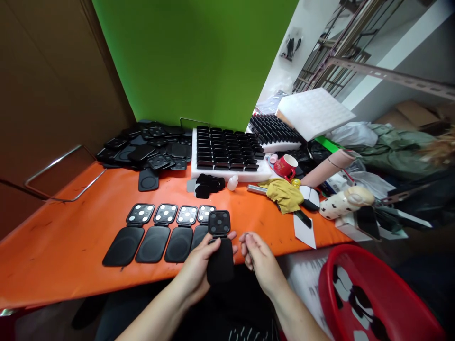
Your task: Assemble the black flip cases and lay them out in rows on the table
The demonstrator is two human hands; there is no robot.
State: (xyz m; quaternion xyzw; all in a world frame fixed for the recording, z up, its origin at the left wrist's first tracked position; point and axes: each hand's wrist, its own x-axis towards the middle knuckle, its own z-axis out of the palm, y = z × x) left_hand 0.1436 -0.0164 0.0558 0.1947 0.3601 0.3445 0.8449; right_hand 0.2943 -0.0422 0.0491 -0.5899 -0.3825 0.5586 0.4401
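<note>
My left hand (195, 267) grips a black hinged two-panel pad (220, 260), unfolded, at the front edge of the table. Its smaller upper panel shows several dark round spots. To the right, apart from the pad, my right hand (261, 260) has thumb and fingers pinched together; whatever may be between them is hidden. Several similar unfolded pads stand in a row left of my hands, such as the leftmost pad (122, 246), with white dots on their upper panels. The one nearest my left hand is partly covered by it.
On the orange table (71, 218) lie a heap of black pads (152, 147), a white foam tray (227, 175) of upright black pieces, dark flat pieces (208, 184), a small white bottle (232, 183), a yellow cloth (284, 194) and a red mug (285, 166). A red basin (329, 274) stands at right.
</note>
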